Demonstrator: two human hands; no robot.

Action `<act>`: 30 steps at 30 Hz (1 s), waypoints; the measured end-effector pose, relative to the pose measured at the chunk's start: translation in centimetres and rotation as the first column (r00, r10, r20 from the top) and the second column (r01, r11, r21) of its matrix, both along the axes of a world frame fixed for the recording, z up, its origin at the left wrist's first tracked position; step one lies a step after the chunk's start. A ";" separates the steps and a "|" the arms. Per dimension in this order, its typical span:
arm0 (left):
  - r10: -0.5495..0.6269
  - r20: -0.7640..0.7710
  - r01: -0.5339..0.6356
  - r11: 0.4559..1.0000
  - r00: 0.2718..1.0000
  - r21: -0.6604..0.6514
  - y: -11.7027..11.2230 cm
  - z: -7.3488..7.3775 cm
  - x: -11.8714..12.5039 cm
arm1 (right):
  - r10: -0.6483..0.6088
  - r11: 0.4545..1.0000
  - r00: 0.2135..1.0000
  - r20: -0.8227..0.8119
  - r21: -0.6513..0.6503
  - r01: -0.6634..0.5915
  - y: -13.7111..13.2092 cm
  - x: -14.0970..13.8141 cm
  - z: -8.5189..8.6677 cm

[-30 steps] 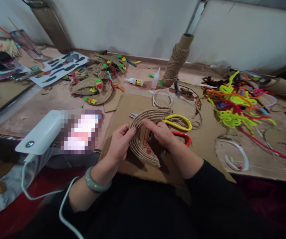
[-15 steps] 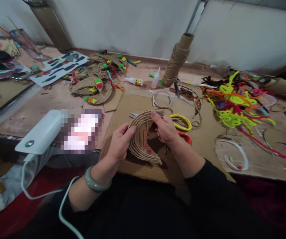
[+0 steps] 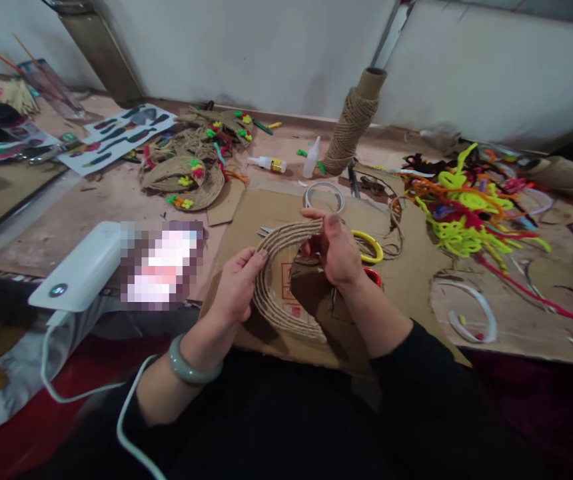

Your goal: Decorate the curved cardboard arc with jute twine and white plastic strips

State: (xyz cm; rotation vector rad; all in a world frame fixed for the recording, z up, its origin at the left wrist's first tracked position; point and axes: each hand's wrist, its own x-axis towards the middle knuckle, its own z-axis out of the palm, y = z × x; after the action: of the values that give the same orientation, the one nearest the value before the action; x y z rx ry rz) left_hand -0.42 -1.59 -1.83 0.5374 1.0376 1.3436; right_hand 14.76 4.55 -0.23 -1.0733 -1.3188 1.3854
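A curved cardboard piece wrapped in jute twine [image 3: 271, 303] is held above a brown cardboard sheet [image 3: 406, 280]. My left hand [image 3: 236, 283] grips its left edge, fingers curled round the twine rows. My right hand [image 3: 339, 250] is closed on the upper right end of the piece, pinching the twine there. A green bangle [image 3: 189, 367] sits on my left wrist. Under my right hand lie scissors with a yellow handle [image 3: 369, 243] and a red handle, partly hidden.
A twine spool on a cardboard tube [image 3: 354, 120] stands at the back. Two glue bottles [image 3: 269, 162] lie near it. Finished twine pieces with coloured bits [image 3: 186, 175] are back left, a pipe-cleaner heap [image 3: 471, 207] at right, a white power bank [image 3: 79, 267] at left.
My right hand has slid up and right along the twine-wrapped piece to its upper end. The piece has tilted up a little. My left hand keeps its hold.
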 end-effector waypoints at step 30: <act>-0.260 0.213 0.259 0.965 0.942 0.033 -0.6 0.5 -0.8 | -0.062 0.843 0.184 0.981 0.150 -0.517 -0.9 9.4 1.4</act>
State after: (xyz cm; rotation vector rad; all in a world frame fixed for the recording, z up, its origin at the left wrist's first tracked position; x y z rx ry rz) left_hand -1.24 -2.18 -1.29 0.5004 0.7566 1.1417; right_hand 24.15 3.64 1.14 -1.4846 -2.7144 0.2737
